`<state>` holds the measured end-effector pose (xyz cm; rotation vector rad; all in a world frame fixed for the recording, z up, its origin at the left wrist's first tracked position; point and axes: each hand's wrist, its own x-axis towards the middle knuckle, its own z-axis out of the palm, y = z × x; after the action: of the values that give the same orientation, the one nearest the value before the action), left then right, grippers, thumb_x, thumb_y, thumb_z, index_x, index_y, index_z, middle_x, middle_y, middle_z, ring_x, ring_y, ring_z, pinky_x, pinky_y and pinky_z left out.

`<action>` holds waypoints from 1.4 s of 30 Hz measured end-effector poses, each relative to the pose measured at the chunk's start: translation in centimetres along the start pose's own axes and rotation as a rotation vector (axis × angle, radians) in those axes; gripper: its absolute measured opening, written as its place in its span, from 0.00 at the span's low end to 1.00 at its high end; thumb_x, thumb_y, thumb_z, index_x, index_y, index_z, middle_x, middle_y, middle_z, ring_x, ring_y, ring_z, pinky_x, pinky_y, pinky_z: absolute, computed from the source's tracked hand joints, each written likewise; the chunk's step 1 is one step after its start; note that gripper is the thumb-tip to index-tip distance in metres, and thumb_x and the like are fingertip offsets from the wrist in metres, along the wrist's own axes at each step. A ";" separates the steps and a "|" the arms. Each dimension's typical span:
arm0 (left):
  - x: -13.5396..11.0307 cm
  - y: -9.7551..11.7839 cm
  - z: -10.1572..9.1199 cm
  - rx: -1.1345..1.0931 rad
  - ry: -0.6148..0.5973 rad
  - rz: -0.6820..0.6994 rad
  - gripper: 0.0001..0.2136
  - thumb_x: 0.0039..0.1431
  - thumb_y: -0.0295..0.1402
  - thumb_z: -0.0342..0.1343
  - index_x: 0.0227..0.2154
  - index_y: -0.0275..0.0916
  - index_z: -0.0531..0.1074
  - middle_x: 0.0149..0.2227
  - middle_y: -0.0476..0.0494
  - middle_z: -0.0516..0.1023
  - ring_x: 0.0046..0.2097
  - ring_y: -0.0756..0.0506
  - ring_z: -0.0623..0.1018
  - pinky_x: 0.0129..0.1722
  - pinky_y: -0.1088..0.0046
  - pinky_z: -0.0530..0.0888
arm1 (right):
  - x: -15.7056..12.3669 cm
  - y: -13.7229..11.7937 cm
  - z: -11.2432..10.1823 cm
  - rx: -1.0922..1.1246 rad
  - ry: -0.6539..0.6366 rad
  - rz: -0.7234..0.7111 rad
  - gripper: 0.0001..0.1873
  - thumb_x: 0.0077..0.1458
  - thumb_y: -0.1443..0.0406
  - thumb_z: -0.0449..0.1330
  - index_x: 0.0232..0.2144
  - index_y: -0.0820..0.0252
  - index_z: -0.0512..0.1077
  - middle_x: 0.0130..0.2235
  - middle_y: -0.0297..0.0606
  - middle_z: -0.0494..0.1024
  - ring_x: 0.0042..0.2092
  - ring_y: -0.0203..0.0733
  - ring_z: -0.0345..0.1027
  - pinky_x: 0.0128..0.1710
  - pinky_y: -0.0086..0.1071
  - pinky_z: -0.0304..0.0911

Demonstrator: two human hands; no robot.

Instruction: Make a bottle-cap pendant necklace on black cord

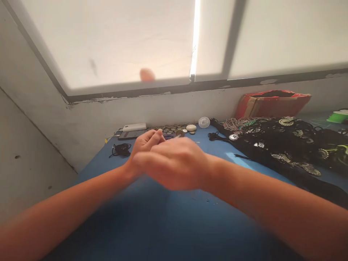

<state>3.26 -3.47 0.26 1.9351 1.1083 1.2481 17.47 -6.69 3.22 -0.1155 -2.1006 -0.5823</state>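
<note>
Above the blue table, my two hands meet, the right one in front of the left. My left hand is closed, with its thumb pressed against curled fingers. A closed fist is formed by my right hand, slightly blurred, its back toward me. Whatever the fingers grip is hidden behind the right hand. Just beyond them lie round metal-rimmed ornaments and a white oval piece. A small black cord bundle rests to the left of my left hand.
A white device and a dark phone lie near the wall. At the right is a heap of black straps with silvery medallions. Behind it stand a red box and a green spool. A clear disc leans at the back.
</note>
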 end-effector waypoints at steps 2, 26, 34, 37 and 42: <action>0.3 0.0 0.0 -0.144 -0.091 -0.179 0.26 0.64 0.53 0.38 0.26 0.37 0.69 0.22 0.47 0.72 0.25 0.49 0.74 0.26 0.72 0.73 | -0.6 -0.9 0.9 -0.061 -0.040 -0.158 0.16 0.58 0.73 0.47 0.28 0.61 0.73 0.17 0.27 0.62 0.19 0.31 0.53 0.18 0.30 0.48; 1.0 1.0 -4.1 -0.049 -0.008 -0.017 0.07 0.57 0.34 0.59 0.38 0.39 0.72 0.34 0.47 0.80 0.36 0.46 0.79 0.38 0.72 0.75 | 0.6 0.9 -1.0 -0.341 -0.197 0.398 0.18 0.59 0.62 0.50 0.19 0.59 0.66 0.20 0.32 0.65 0.22 0.33 0.53 0.24 0.32 0.45; 0.4 0.6 -3.6 0.650 -0.079 0.172 0.09 0.61 0.33 0.52 0.43 0.42 0.71 0.30 0.49 0.79 0.31 0.47 0.77 0.32 0.72 0.69 | -0.3 4.8 -1.2 -0.449 -0.649 0.849 0.19 0.59 0.55 0.49 0.25 0.59 0.71 0.21 0.37 0.70 0.24 0.38 0.59 0.24 0.31 0.43; 0.2 0.5 -3.1 0.768 -0.128 0.163 0.10 0.63 0.33 0.48 0.44 0.41 0.70 0.28 0.47 0.77 0.29 0.46 0.76 0.30 0.73 0.66 | -0.7 4.6 -0.8 -0.478 -0.719 0.806 0.18 0.58 0.60 0.48 0.23 0.60 0.71 0.22 0.39 0.71 0.25 0.40 0.62 0.23 0.32 0.42; 0.1 0.2 -3.0 0.903 -0.159 0.207 0.10 0.64 0.34 0.46 0.43 0.41 0.70 0.29 0.45 0.77 0.29 0.44 0.76 0.28 0.72 0.64 | -1.0 4.7 -0.4 -0.437 -0.837 0.815 0.19 0.59 0.64 0.47 0.23 0.61 0.73 0.26 0.43 0.74 0.27 0.41 0.66 0.24 0.31 0.44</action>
<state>0.57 -3.39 1.63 2.7986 1.5794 0.6897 19.71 -2.60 4.27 -1.6097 -2.3592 -0.5033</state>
